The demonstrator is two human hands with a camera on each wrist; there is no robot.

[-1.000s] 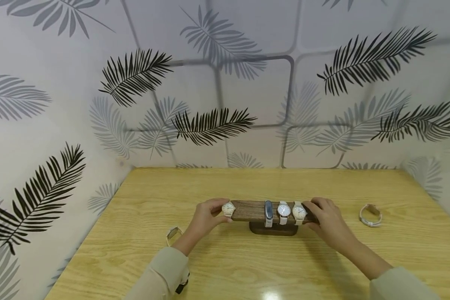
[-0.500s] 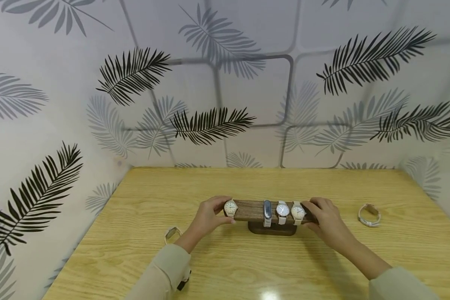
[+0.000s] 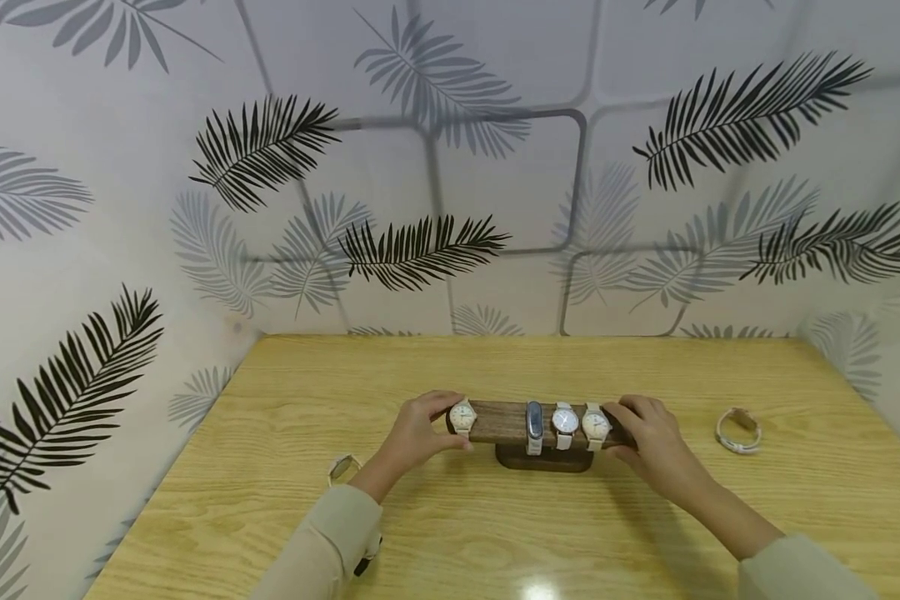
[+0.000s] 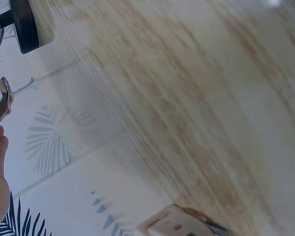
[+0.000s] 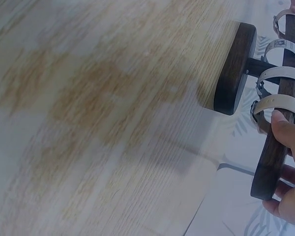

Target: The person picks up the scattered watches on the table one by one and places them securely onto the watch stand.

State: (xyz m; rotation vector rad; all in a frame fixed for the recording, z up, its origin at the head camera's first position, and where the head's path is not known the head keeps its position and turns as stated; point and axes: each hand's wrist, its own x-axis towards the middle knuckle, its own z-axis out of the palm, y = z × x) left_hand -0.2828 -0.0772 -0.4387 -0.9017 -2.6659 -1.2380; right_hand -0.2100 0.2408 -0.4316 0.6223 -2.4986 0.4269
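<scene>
A dark wooden watch stand (image 3: 498, 422) stands on the table, its crossbar above an oval base (image 3: 544, 458). At the bar's left end my left hand (image 3: 411, 435) holds a cream-strapped wristwatch (image 3: 462, 417) that loops round the bar, thumb in front and fingers behind. My right hand (image 3: 662, 446) grips the bar's right end; in the right wrist view its thumb (image 5: 287, 132) lies on the bar beside a cream strap. A fitness band (image 3: 535, 422), a white-strapped watch (image 3: 566, 422) and another cream watch (image 3: 596, 426) sit side by side on the bar's right half.
A closed-loop watch (image 3: 738, 432) lies on the wooden table (image 3: 495, 533) to the right. Another watch (image 3: 342, 468) lies left of my left forearm, and a dark-strapped piece (image 3: 367, 558) is partly hidden by that sleeve. A patterned wall (image 3: 495, 192) stands behind the table.
My left hand and its cream-strapped watch have shifted slightly right along the bar, so the bar's left end now shows. The right hand keeps its grip.
</scene>
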